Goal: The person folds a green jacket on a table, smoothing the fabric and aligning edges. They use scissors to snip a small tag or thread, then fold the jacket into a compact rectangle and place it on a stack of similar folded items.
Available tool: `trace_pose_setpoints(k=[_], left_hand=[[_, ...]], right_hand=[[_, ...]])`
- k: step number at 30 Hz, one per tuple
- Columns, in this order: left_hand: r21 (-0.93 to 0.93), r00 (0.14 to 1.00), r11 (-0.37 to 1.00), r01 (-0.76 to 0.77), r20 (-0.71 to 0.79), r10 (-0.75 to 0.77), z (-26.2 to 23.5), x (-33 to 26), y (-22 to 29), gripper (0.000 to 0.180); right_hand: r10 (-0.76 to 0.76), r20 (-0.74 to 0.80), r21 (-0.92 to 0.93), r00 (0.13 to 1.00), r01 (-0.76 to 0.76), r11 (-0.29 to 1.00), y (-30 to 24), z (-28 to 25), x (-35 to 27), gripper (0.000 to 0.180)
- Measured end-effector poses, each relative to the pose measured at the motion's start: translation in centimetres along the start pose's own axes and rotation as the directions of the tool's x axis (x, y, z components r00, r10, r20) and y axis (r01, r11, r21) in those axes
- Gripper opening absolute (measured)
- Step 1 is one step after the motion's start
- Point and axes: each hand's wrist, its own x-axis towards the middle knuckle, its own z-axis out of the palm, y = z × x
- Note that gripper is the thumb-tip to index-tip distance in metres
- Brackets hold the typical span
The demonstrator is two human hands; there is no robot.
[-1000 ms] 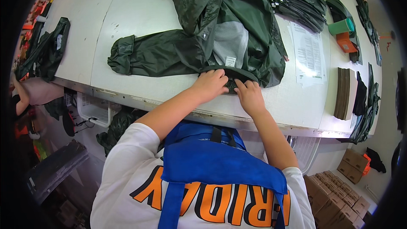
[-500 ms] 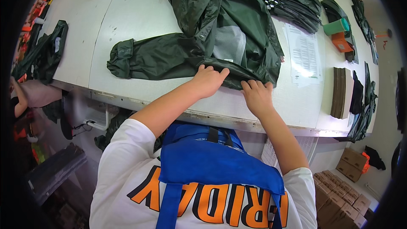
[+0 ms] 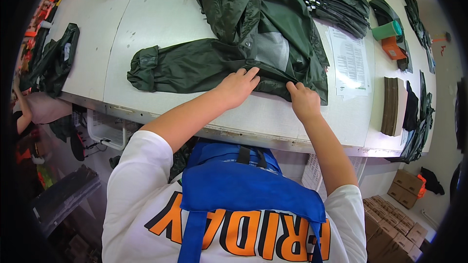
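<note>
A dark green rain jacket (image 3: pixel 234 14) lies spread on the table, with one sleeve (image 3: pixel 185 65) stretched out to the left and its cuff folded back. A grey mesh panel (image 3: pixel 273 51) shows in its middle. My left hand (image 3: pixel 239 87) is closed on the jacket's near edge, just below that mesh, its thumb side towards the right. Farther right, my right hand (image 3: pixel 305 101) pinches the same edge, close to the jacket's right corner. Between the two hands the edge runs as a narrow fold. Some fingertips are hidden in the cloth.
Folded dark green garments (image 3: pixel 336 5) are stacked at the back right, beside printed sheets (image 3: pixel 350 61). A green roll (image 3: pixel 386 30), an orange box (image 3: pixel 393 47) and a brown cardboard stack (image 3: pixel 390 107) stand farther right. Another garment (image 3: pixel 61 58) hangs over the left edge; a person's arm (image 3: pixel 23 107) shows there.
Both hands have moved slightly right, and the jacket has shifted right with them. The fingers of my right hand have drawn together into a pinch on the edge.
</note>
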Motion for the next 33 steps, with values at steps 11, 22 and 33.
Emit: trace_pose_setpoints(k=[11,22,33], left_hand=[[0.462,0.989,0.878,-0.128,0.12,0.081,-4.6,1.1,0.7,0.051],[0.402,0.963,0.878,-0.261,0.172,0.207,-9.2,0.6,1.0,0.018],[0.273,0.971,0.956,-0.104,0.237,0.038,-4.2,-0.3,1.2,0.013]], right_hand=[[-0.021,-0.147,0.031,0.989,0.026,0.999,0.0,-1.3,-1.6,0.031],[-0.013,-0.233,0.13,0.972,0.044,0.991,0.2,-6.1,-2.2,0.015],[-0.007,-0.178,0.202,0.984,0.043,0.978,-3.0,2.3,-3.5,0.011]])
